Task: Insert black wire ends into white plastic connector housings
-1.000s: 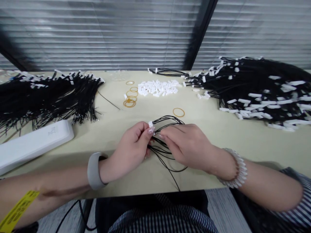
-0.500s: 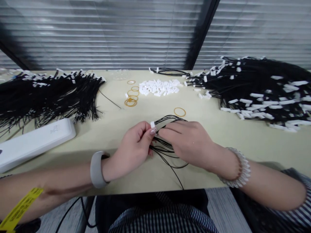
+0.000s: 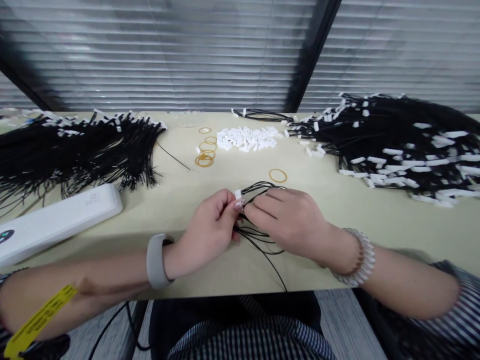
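"Where could a hand pass?"
"Over the table (image 3: 348,205), between the right hand (image 3: 288,220) and the big wire pile (image 3: 405,145)."
"Far left?"
"A white box (image 3: 60,220) and another wire heap (image 3: 75,150) block it."

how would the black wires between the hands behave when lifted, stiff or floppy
Probably flexible yet springy: the black wires bow out in smooth loops beside the left hand. Likely light, since each looks thin. They may splay or tangle, as one strays apart from the rest toward the near edge of the table.
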`<action>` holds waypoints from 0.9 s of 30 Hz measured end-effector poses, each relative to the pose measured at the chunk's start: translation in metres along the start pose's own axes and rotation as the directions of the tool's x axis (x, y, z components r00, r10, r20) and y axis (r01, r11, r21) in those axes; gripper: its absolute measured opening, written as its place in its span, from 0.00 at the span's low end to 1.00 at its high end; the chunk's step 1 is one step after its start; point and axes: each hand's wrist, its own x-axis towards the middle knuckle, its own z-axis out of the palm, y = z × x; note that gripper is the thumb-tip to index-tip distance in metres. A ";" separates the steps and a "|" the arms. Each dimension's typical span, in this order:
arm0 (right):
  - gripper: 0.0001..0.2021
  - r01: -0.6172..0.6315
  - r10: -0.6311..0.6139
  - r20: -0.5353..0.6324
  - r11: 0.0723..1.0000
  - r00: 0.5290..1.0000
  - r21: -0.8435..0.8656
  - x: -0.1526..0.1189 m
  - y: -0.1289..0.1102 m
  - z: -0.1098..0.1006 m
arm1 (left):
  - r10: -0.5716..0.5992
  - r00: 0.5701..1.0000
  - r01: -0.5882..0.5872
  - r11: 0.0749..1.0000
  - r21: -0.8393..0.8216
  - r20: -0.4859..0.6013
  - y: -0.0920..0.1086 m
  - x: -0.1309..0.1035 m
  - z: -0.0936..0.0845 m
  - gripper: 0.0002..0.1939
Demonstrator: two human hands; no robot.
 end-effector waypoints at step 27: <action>0.11 -0.087 0.085 0.035 0.995 0.996 0.050 -0.002 -0.007 -0.004 | 0.008 0.999 -0.009 1.000 -0.026 -0.036 0.000 -0.002 0.002 0.13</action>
